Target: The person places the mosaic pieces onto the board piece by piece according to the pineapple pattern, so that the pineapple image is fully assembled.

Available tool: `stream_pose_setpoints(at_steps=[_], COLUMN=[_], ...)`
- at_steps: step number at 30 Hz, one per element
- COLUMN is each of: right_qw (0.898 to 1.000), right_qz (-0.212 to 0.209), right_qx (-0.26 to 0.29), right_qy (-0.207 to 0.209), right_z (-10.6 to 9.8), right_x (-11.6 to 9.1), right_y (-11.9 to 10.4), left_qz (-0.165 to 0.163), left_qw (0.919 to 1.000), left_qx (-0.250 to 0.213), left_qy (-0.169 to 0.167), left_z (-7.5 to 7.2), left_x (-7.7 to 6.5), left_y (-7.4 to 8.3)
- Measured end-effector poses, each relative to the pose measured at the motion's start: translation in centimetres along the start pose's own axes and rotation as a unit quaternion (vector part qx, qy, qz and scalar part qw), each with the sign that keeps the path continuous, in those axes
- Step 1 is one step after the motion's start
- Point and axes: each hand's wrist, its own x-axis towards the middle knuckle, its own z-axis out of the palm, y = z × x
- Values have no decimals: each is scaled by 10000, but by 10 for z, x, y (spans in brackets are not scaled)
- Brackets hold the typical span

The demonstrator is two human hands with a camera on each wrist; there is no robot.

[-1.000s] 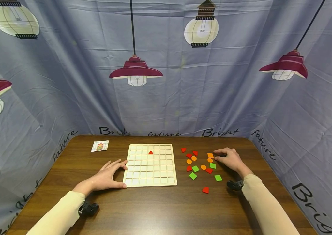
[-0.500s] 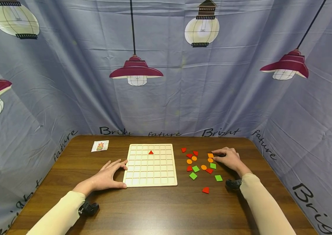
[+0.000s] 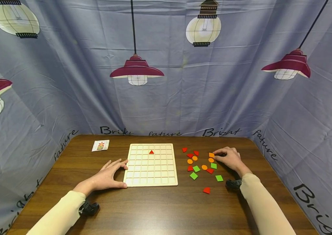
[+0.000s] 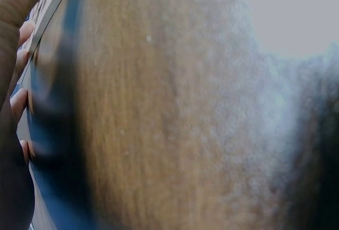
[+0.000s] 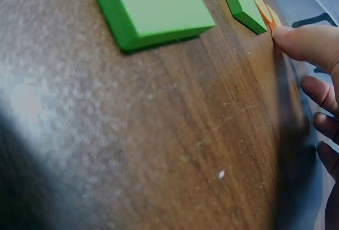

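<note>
In the head view my left hand (image 3: 107,178) rests by the left edge of the pale gridded board (image 3: 150,165). Its thumb touches near the lower left corner and its fingertips lie along the side. One red triangle (image 3: 151,152) sits in an upper square of the board. My right hand (image 3: 231,159) pinches an orange square tile (image 3: 211,155) at its right side between thumb and forefinger. In the right wrist view the thumb (image 5: 302,42) meets an orange edge, and most of that tile is hidden. Just below it lies an orange disc (image 3: 211,160).
Between board and right hand lie loose red pieces (image 3: 206,190), green squares (image 3: 193,176) and orange discs (image 3: 204,167). A small picture card (image 3: 100,145) lies at the back left of the brown table (image 3: 160,212). Printed curtains (image 3: 166,107) enclose the back and sides.
My right fingertips have closed in on the orange square tile, which now appears slightly tilted. The left hand and board keep their places, and the view has shifted very slightly.
</note>
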Motion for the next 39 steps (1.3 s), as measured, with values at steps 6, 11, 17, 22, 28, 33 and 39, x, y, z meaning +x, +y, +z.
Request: stream_pose_setpoints(at_steps=[6, 11, 17, 22, 28, 33, 39], right_qw=[10000, 10000, 9997, 9995, 9996, 9995, 9989], right_qz=[34, -20, -130, -140, -77, 26, -137], right_qx=[26, 24, -72, -162, -45, 8, 114], right_qy=[17, 78, 173, 217, 266, 320, 423], right_z=[0, 1, 4, 6, 9, 10, 9], right_x=[0, 1, 3, 4, 3, 5, 12], right_y=[-2, -2, -3, -3, -2, -5, -24], left_qz=[32, 30, 24, 23, 36, 42, -1], left_qw=[10000, 10000, 10000, 10000, 10000, 10000, 10000], left_qx=[17, -4, 1, -9, -6, -7, -54], left_qy=[14, 13, 12, 27, 37, 38, 9], left_z=[0, 0, -1, 0, 0, 0, 0], left_x=[0, 0, 0, 0, 0, 0, 0], left_y=[0, 0, 0, 0, 0, 0, 2])
